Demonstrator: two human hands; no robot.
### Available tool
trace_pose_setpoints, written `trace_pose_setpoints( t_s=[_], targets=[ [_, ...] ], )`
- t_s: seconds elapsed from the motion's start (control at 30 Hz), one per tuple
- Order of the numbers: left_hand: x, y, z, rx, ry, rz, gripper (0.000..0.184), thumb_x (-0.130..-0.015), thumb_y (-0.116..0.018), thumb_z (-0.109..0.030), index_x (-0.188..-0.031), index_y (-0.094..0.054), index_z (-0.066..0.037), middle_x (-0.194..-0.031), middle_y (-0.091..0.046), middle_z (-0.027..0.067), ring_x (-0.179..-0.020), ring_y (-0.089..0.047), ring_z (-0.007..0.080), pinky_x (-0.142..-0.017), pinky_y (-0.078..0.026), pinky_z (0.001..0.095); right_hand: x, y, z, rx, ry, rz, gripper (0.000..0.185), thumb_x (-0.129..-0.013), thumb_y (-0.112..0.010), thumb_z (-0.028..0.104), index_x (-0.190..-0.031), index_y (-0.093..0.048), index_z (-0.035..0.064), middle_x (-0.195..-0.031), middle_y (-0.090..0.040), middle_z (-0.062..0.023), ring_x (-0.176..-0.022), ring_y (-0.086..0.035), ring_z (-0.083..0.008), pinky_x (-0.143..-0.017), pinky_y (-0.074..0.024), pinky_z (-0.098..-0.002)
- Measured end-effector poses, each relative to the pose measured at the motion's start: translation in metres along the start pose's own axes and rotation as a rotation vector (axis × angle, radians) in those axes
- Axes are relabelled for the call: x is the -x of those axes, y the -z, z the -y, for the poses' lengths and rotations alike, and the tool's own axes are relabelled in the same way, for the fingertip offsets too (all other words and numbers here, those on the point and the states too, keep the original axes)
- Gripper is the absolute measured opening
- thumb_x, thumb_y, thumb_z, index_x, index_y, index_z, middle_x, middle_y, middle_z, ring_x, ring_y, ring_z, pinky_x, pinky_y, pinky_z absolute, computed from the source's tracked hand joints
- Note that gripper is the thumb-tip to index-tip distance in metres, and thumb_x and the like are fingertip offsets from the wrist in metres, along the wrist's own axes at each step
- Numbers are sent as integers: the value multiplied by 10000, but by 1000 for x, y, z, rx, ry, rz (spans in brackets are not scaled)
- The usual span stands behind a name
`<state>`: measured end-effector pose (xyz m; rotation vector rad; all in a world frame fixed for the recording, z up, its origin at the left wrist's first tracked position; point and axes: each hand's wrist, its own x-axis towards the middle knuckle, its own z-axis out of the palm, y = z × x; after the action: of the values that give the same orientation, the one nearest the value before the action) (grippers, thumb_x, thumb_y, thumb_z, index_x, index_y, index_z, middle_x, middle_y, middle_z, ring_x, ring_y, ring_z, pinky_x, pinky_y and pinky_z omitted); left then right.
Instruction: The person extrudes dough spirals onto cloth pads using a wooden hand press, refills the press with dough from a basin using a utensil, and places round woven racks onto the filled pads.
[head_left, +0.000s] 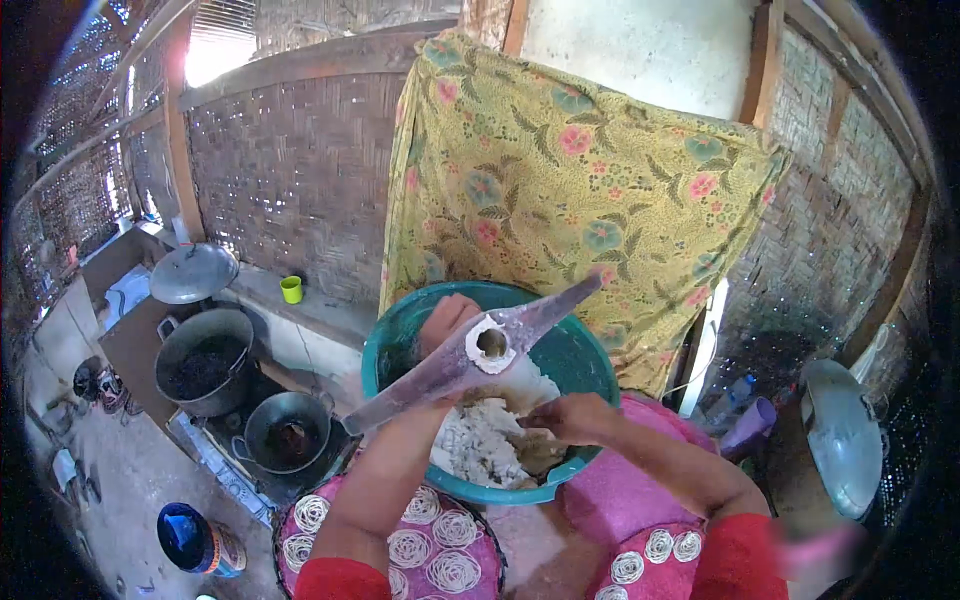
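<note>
A teal basin [549,492] holds a lumpy mass of white dough [482,440], with a browner patch on its right side. Across the basin lies a long wooden two-handled piece [420,385], with a dough-smeared round hole in its middle. My left hand [448,318] is curled closed just beyond it, and that forearm passes beneath its left arm; what the fingers hold, if anything, is hidden. At the basin's right side my right hand [568,418] has its fingers closed into the dough. White coiled noodle rounds [454,573] lie on a pink round tray [490,560] below.
More coils lie on a pink surface [655,570] at lower right. Left stand two dark pots [205,350] [285,432], a metal lid [194,273], a green cup [291,290] and a bucket [225,550]. A floral cloth [560,170] hangs behind; a large metal lid [843,440] is at right.
</note>
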<state>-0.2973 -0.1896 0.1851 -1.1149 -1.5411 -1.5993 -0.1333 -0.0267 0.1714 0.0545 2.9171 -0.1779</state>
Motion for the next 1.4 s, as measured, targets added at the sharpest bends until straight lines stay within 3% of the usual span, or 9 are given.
trace_pose_setpoints(
  t_s=[0.23, 0.4, 0.67, 0.7, 0.8, 1.07, 1.27, 1.33, 1.4],
  targets=[
    [-1, -8, -22, -244, -257, 168, 214, -584, -665, -165, -716, -511, -95, -707, -465, 71, -688, -494, 251, -569, -413, 348, 94, 94, -20, -43, 78, -123, 293, -887, -512, 419, -1134, -621, 303, -987, -666, -67, -843, -640, -292, -718, -501, -383],
    [-1, -14, -36, -295, -333, 235, 233, -572, -666, -194, -734, -522, -110, -712, -461, 68, -686, -487, 248, -564, -415, 350, 146, 158, -22, -494, 62, 8, 288, -906, -567, 257, -1108, -635, 64, -931, -687, -51, -824, -583, -78, -683, -467, -237],
    [-17, -30, -91, -300, -474, 257, 235, -649, -680, -286, -826, -605, -151, -772, -549, 31, -734, -526, 226, -642, -459, 342, 109, 159, 62, 813, -32, -645, 124, -726, -565, 209, -716, -611, 94, -632, -570, -109, -643, -578, -231, -744, -399, -352],
    [-9, -48, -76, -185, -169, 292, 295, -670, -701, -293, -902, -643, -120, -942, -646, 88, -939, -582, 282, -845, -456, 395, 101, 150, 69, 886, -16, -680, 110, -712, -554, 209, -693, -577, 103, -621, -546, -96, -655, -565, -220, -778, -378, -344],
    [-28, -57, -69, -194, -366, 211, 188, -678, -683, -278, -797, -616, -150, -755, -617, 24, -780, -592, 235, -702, -477, 352, 98, 126, 82, 1251, 50, -873, 154, -739, -533, 205, -801, -568, 68, -720, -556, -84, -756, -548, -231, -802, -367, -337],
    [-29, -57, -45, -349, -240, 147, 154, -704, -668, -261, -783, -602, -147, -753, -603, 54, -760, -587, 257, -689, -482, 349, 112, 125, 60, 1167, 1, -886, 251, -761, -512, 189, -976, -562, 69, -806, -530, -40, -838, -524, -218, -842, -351, -373],
    [-22, -62, 3, 136, 129, 15, 266, -757, -622, -385, -882, -624, -150, -856, -633, 74, -830, -607, 286, -746, -489, 373, 134, 169, 82, 1045, -18, -910, 232, -788, -505, 168, -990, -580, 81, -812, -561, -40, -845, -538, -203, -883, -341, -379],
    [-32, -35, -56, -427, 28, 213, 268, -767, -613, -383, -875, -621, -138, -862, -627, 77, -827, -593, 287, -754, -479, 379, 124, 172, 89, 1024, 30, -892, 223, -811, -486, 165, -985, -585, 68, -831, -585, -56, -862, -543, -205, -902, -339, -381],
    [-27, -44, -25, -421, -7, 204, 255, -756, -625, -361, -875, -621, -135, -868, -626, 81, -820, -587, 290, -738, -477, 384, 117, 173, 102, 1171, -3, -814, 204, -804, -495, 168, -951, -610, 84, -773, -590, -52, -831, -550, -197, -899, -337, -379]
  ],
)
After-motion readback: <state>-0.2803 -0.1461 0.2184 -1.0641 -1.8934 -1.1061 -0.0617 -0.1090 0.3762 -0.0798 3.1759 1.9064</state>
